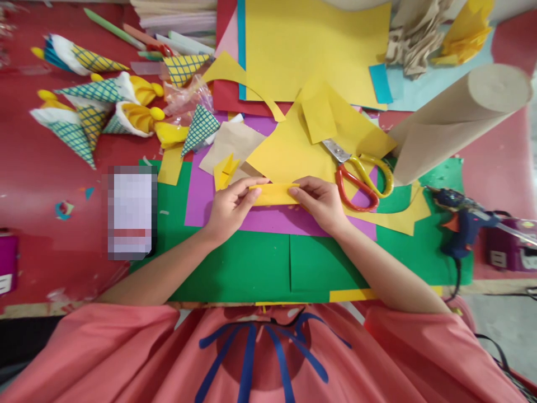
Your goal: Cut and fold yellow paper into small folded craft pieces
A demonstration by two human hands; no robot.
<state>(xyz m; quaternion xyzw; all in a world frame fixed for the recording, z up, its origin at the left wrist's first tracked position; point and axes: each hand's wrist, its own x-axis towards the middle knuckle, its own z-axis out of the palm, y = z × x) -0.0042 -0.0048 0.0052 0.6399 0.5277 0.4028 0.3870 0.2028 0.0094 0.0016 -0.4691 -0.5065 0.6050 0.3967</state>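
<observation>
Between my two hands a folded strip of yellow paper (274, 195) is stretched level above a purple sheet (268, 220). My left hand (235, 202) pinches its left end between thumb and fingers, and my right hand (321, 202) pinches the right end the same way. A small folded yellow piece (226, 171) lies just beyond my left fingers. Past the strip are larger yellow paper sheets (289, 148). Scissors with one red and one yellow handle (357, 193) rest on them, right of my right hand.
Patterned paper cones (98, 89) lie at the back left, near a blurred-out phone-like rectangle (132, 212). A brown paper roll (457, 123) and a blue glue gun (459, 232) are on the right. A green sheet (251, 268) covers the table's front.
</observation>
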